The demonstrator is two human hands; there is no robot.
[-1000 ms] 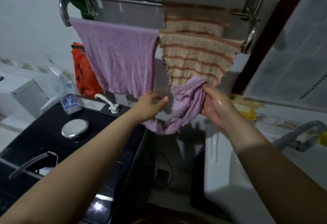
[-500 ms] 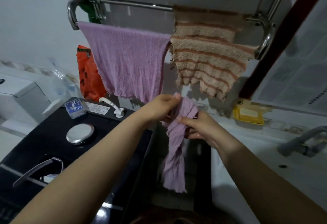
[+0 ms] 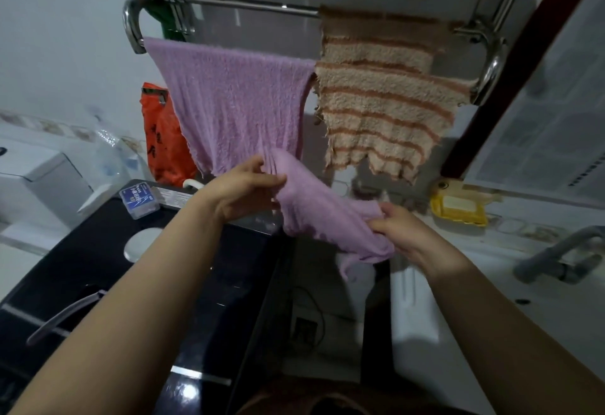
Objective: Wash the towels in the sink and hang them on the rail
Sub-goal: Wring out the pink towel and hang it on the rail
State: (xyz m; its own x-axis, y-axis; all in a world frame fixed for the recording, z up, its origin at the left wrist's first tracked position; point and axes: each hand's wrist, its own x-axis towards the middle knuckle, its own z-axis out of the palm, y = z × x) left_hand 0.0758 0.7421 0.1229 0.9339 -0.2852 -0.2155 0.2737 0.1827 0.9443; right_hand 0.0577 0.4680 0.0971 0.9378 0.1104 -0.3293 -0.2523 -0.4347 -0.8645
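I have a small purple towel (image 3: 330, 218) stretched between my hands, low in front of the rail (image 3: 248, 5). My left hand (image 3: 242, 193) pinches its upper left end with curled fingers; my right hand (image 3: 409, 234) grips the lower right end. Two towels already hang above: a larger purple towel (image 3: 235, 100) on the left and a striped towel (image 3: 379, 103) on the right. The front bar looks nearly full to me, so I judge the main risk is crowding: pushing this one in could drag a hung towel off, or it could slip from a shallow drape into the gap beside the black machine (image 3: 98, 267). The sink basin is mostly cut off at right; only the tap (image 3: 556, 257) shows. My right fingertips are buried in cloth.
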